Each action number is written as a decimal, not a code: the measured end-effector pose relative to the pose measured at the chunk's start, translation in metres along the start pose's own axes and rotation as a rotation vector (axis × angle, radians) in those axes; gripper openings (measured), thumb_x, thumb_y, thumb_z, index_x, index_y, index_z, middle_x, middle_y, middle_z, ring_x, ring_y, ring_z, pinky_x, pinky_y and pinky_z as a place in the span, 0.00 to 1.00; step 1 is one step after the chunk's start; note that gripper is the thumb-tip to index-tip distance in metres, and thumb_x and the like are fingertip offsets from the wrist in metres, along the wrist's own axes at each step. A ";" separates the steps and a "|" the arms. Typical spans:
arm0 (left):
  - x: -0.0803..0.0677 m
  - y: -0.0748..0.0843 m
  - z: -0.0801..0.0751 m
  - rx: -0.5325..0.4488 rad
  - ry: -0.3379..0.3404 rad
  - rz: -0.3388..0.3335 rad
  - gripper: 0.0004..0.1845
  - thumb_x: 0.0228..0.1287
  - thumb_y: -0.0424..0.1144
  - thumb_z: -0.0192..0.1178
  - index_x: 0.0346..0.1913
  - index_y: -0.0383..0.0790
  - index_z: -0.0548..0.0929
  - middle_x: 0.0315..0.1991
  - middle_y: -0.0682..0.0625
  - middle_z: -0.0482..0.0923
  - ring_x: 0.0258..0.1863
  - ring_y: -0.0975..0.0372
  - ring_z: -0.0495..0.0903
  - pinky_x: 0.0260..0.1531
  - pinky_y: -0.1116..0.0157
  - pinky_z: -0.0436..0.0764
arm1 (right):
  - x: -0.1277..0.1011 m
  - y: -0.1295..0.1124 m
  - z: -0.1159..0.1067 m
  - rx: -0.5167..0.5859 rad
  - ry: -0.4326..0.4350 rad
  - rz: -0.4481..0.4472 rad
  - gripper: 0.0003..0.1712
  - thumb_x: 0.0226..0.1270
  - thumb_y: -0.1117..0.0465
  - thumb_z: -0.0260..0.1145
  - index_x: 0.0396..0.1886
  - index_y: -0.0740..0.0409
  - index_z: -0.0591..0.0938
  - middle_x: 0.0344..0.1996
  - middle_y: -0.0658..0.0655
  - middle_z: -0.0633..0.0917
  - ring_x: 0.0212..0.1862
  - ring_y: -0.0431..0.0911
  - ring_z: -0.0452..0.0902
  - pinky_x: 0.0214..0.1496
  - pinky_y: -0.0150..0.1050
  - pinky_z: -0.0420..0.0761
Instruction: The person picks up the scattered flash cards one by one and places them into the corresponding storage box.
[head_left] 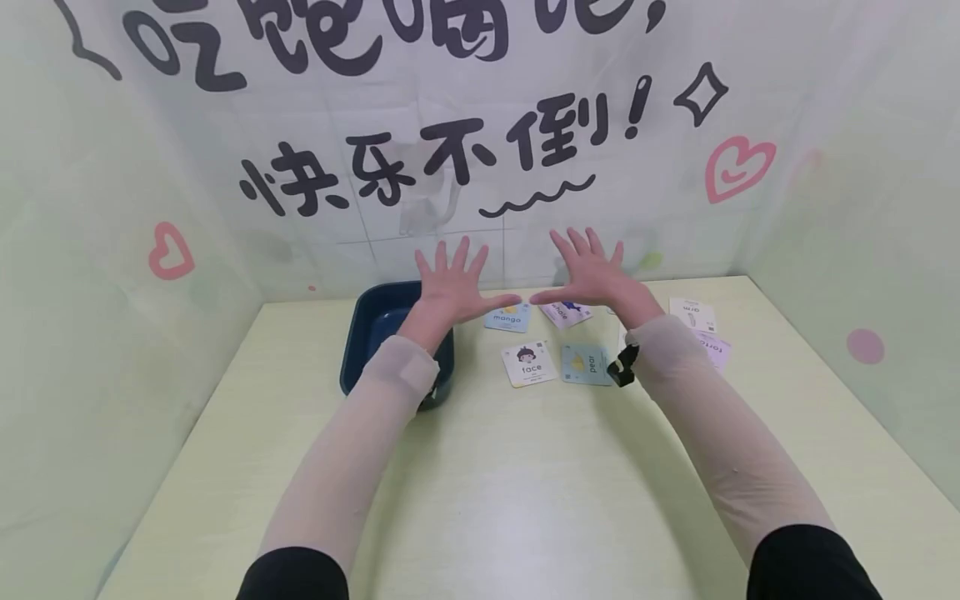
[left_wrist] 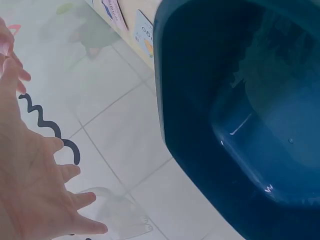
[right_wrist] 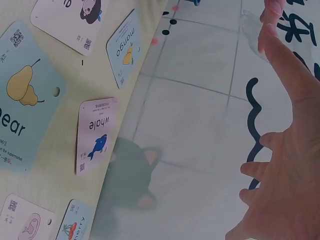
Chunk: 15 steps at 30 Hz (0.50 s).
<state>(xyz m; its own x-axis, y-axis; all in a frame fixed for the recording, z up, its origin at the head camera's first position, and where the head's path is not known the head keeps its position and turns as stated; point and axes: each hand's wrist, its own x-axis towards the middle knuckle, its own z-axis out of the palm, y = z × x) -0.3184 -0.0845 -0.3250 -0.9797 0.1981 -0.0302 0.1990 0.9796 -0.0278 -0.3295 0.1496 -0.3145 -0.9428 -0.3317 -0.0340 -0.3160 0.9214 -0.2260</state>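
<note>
Head view: pale worktop ran back to a printed wall sheet, its left and right edges slanting outward toward the person. Near the far edge, on the left, stood a dark blue tub, with a strip of worktop between it and the left edge. To the tub's right came the cards, a narrow gap between: the mango card and whale card close to the far edge, the face card and pear card side by side nearer the person. Farther right lay the arm card and a purple card, the latter partly hidden by the right forearm. The right wrist view also showed a cherry card, cut off by the frame. From the front cards to the near side, the widest room lay between the two sleeves.

Both hands hung in the air, arms stretched forward. The left hand was spread wide, fingers up, seen against the tub's right side and the sheet. The right hand was spread likewise, seen above the whale card. The thumbs pointed at each other, tips just apart. Both hands held only air.
</note>
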 end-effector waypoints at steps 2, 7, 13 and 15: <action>0.000 -0.001 0.000 0.004 -0.001 -0.001 0.58 0.54 0.84 0.39 0.81 0.56 0.41 0.83 0.45 0.34 0.81 0.40 0.35 0.74 0.32 0.36 | 0.000 0.001 0.001 0.003 -0.001 -0.003 0.67 0.55 0.26 0.65 0.82 0.48 0.40 0.81 0.64 0.41 0.81 0.65 0.28 0.71 0.78 0.31; 0.001 -0.004 -0.001 0.006 0.021 -0.003 0.58 0.54 0.84 0.40 0.81 0.56 0.43 0.83 0.45 0.36 0.81 0.40 0.36 0.74 0.32 0.35 | 0.001 0.004 0.001 0.010 -0.004 -0.001 0.67 0.56 0.27 0.65 0.82 0.49 0.42 0.81 0.64 0.42 0.81 0.65 0.28 0.72 0.78 0.31; -0.001 -0.009 -0.004 -0.004 0.026 -0.003 0.58 0.53 0.84 0.41 0.81 0.56 0.44 0.83 0.45 0.36 0.81 0.40 0.36 0.74 0.32 0.36 | -0.001 0.006 0.000 0.007 0.001 0.000 0.66 0.56 0.27 0.66 0.82 0.50 0.44 0.81 0.64 0.43 0.81 0.65 0.30 0.72 0.77 0.32; -0.002 -0.011 -0.004 -0.003 0.024 -0.005 0.58 0.53 0.84 0.41 0.81 0.56 0.44 0.83 0.45 0.36 0.81 0.40 0.36 0.74 0.32 0.36 | -0.001 0.006 0.000 0.006 0.000 0.000 0.66 0.56 0.27 0.66 0.82 0.50 0.44 0.81 0.64 0.43 0.81 0.65 0.30 0.72 0.77 0.32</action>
<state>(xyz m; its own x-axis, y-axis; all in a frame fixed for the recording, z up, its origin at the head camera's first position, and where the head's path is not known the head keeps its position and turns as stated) -0.3184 -0.0956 -0.3203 -0.9810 0.1938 -0.0060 0.1939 0.9807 -0.0246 -0.3307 0.1556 -0.3155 -0.9429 -0.3314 -0.0343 -0.3150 0.9203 -0.2320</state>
